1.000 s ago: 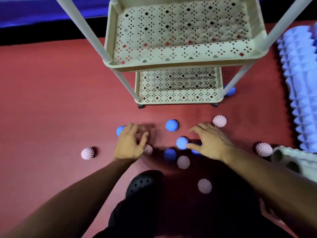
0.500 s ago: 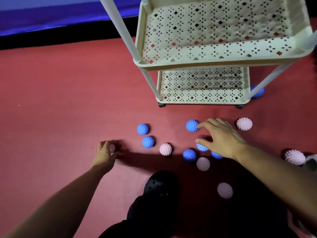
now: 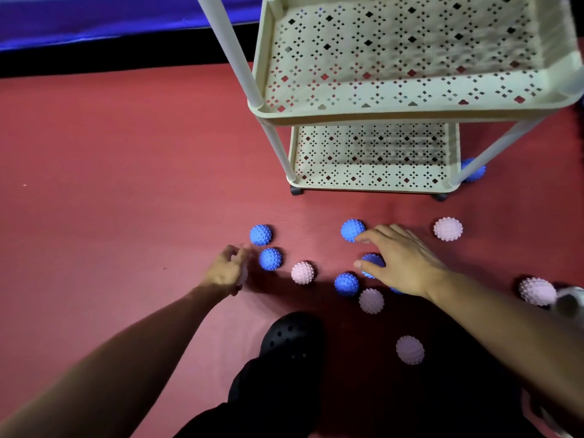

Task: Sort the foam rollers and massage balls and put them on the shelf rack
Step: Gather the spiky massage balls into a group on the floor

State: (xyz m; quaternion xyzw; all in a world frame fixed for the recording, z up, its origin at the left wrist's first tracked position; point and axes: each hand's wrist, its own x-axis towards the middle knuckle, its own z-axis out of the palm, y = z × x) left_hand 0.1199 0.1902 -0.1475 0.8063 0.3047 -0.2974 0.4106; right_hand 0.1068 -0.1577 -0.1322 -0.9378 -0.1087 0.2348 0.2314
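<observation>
Massage balls (image 3: 302,272) scattered, left hand (image 3: 226,269) blurred, perhaps gripping one pink ball

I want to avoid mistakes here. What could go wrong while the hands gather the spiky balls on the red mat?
The right hand spreads over several blue balls; one may roll away. The black shoe stands close to a pink ball and could kick it. A blue ball behind the rack leg may be overlooked.

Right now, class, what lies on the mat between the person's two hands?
In the head view, between the left hand and the right hand lie a blue spiky ball, a pink spiky ball and another blue ball.
</observation>
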